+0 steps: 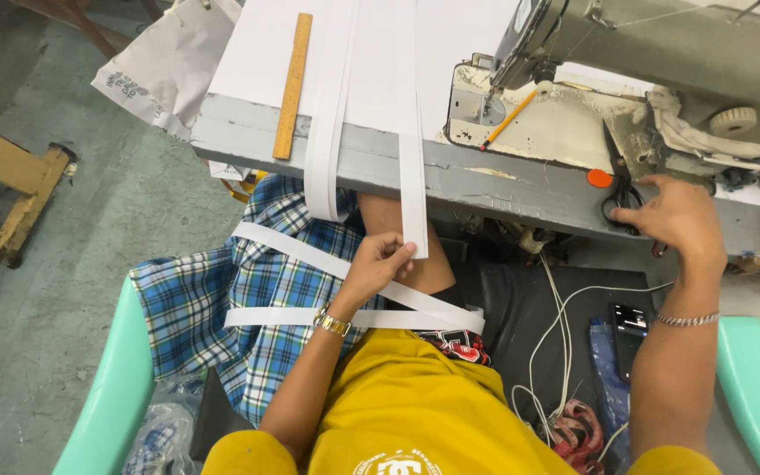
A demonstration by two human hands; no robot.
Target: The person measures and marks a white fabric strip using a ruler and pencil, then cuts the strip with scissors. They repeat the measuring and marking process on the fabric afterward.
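Note:
My left hand [378, 264] pinches the lower end of a long white fabric strip [412, 176] that hangs down over the grey table edge [503, 180]. More white strips [332, 132] lie on the table and drape onto my lap. My right hand [677, 215] rests at the table edge, its fingers on the black scissors [619, 198] that lie beside the sewing machine [661, 53]. Whether the fingers have closed around the handles cannot be told.
A wooden ruler [293, 84] lies on the white table top at the left. An orange pencil [510, 119] lies on the machine bed. Blue plaid cloth [222, 308] covers my lap. A phone [631, 321] and white cables [556, 352] lie on the black seat. Teal chair arms [112, 396] flank me.

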